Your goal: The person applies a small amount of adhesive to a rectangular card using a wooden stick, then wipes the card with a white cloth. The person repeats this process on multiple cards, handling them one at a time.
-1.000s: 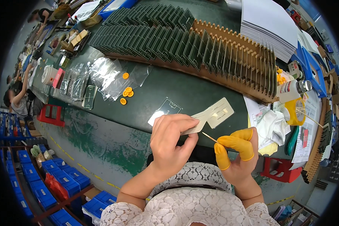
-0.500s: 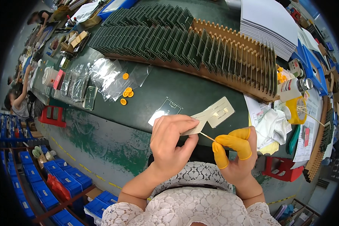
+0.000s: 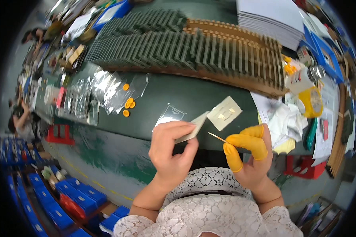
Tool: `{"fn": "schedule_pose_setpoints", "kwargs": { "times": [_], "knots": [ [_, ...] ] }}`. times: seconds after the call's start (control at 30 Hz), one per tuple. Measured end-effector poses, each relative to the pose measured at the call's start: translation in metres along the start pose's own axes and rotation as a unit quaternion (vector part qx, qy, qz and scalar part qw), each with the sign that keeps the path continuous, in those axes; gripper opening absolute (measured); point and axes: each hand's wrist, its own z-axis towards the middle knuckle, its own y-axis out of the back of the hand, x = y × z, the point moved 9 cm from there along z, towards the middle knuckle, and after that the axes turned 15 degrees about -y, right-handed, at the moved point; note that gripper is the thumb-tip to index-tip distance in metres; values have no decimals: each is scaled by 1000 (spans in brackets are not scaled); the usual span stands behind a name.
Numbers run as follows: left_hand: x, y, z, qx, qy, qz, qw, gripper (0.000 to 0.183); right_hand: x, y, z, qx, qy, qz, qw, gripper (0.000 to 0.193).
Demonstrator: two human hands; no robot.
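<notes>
Between thumb and fingers, my left hand (image 3: pixel 173 146) holds a thin cream card (image 3: pixel 194 127), tilted up and seen nearly edge-on. My right hand (image 3: pixel 250 154) wears yellow finger cots on the thumb and fingers. It pinches a thin wooden stick (image 3: pixel 216 137), whose tip points toward the card but stands apart from it. Beyond the hands a second cream card (image 3: pixel 224 113) with small gold marks lies on the green table. A dark green card (image 3: pixel 170 114) with white lines lies left of it, its lower part glossy.
A long slotted brown rack (image 3: pixel 233 77) full of upright dark green cards crosses the table. Orange finger cots (image 3: pixel 129 103) and clear plastic bags (image 3: pixel 110 89) lie left. White cloth (image 3: pixel 286 120), a yellow tape roll (image 3: pixel 310 102) and a bottle (image 3: pixel 300 80) stand right. Other people work far left.
The stick's tip has come away from the card in my left hand. That card has turned from nearly flat to almost edge-on. The whole view has shifted slightly.
</notes>
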Motion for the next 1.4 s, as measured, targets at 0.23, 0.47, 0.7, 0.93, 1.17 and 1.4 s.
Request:
{"fn": "schedule_pose_setpoints", "kwargs": {
  "times": [0.23,0.47,0.7,0.93,1.17,1.4],
  "knots": [
    [-15,0,6,-22,10,43,999,28,-37,49,-8,-138,14,38,990,29],
    [-23,-11,8,11,5,90,996,18,-79,105,-38,-237,-37,104,965,24],
    [-58,-37,27,32,-61,60,996,16,-89,136,-55,-298,-24,124,946,23],
    [-69,-46,32,33,-81,87,992,12,-97,138,-59,-314,-20,137,939,23],
    [-64,-50,31,42,-63,100,992,11,-97,132,-50,-274,-35,130,952,23],
    [-34,-52,24,60,-39,87,994,19,-101,112,-31,-257,-39,132,957,21]
  ]
}}
